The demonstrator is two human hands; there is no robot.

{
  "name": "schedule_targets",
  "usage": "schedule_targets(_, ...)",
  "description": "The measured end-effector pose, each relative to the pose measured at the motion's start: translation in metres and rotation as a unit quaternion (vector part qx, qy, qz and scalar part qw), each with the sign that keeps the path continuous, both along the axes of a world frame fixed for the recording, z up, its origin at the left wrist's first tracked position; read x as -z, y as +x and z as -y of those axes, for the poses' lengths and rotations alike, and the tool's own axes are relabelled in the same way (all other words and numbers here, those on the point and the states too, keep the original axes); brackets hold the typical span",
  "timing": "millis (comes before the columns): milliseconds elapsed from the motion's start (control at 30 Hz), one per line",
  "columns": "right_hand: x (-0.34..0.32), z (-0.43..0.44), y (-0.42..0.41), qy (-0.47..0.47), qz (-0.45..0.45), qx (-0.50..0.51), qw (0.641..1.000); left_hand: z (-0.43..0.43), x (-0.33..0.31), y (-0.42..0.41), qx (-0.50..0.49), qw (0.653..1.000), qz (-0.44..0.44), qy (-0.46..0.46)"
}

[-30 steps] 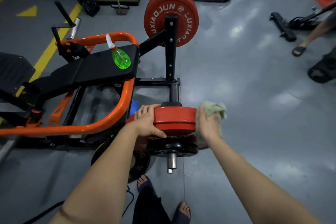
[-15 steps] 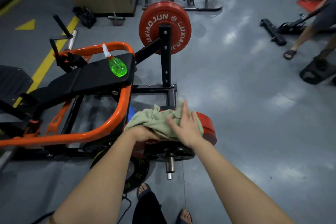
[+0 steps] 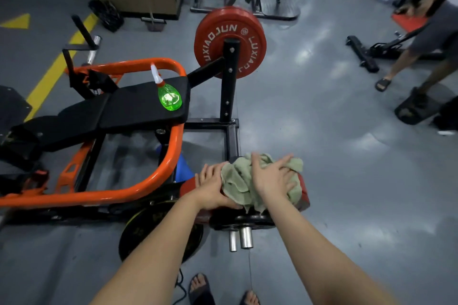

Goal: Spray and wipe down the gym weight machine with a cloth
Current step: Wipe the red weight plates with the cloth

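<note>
The cloth (image 3: 238, 181) lay bunched on the near red plate (image 3: 303, 197), pressed under the right hand (image 3: 271, 179), its fingers spread flat. The left hand (image 3: 210, 188) rested open beside it. The spray bottle (image 3: 168, 96) stood on the far seat pad (image 3: 128, 109) (spraying here seemingly done); the frame probably awaited wiping.

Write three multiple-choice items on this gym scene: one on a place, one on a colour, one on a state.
1. Where does the spray bottle sit?
A. On the floor
B. On the black seat pad
C. Hung on the orange frame

2. What colour is the cloth?
A. Pale green
B. Blue
C. White

3. What is the right hand doing?
A. Hanging idle
B. Pressing the cloth with fingers spread
C. Gripping the bottle

Answers: B, the bottle rests on the pad. A, the cloth is pale green. B, the spread fingers lie on the cloth over the red weight plate.
</note>
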State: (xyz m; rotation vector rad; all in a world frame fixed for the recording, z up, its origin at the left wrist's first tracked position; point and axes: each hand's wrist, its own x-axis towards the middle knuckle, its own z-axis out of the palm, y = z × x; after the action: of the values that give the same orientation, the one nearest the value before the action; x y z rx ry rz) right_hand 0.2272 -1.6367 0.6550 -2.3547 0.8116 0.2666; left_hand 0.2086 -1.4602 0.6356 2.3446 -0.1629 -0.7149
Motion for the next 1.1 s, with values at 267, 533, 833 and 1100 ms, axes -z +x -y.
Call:
schedule_targets(267, -0.001, -0.041, -0.030, -0.106, 0.087, -0.292, 0.947, -0.065, -0.012, 0.009, -0.040, 0.958, -0.100, -0.267)
schedule_targets(533, 0.018, 0.054, -0.026, -0.041, -0.086, 0.018, 0.995, -0.092, 0.008, 0.006, -0.156, 0.978, 0.003, -0.139)
schedule_targets(833, -0.006, -0.073, -0.044, -0.167, -0.001, -0.156, 0.973, -0.111, 0.004, -0.002, -0.034, 0.995, -0.067, -0.067)
schedule_targets(1100, 0.016, -0.054, -0.078, -0.238, 0.088, -0.450, 0.856, -0.126, 0.033, 0.000, -0.074, 0.992, -0.049, -0.092)
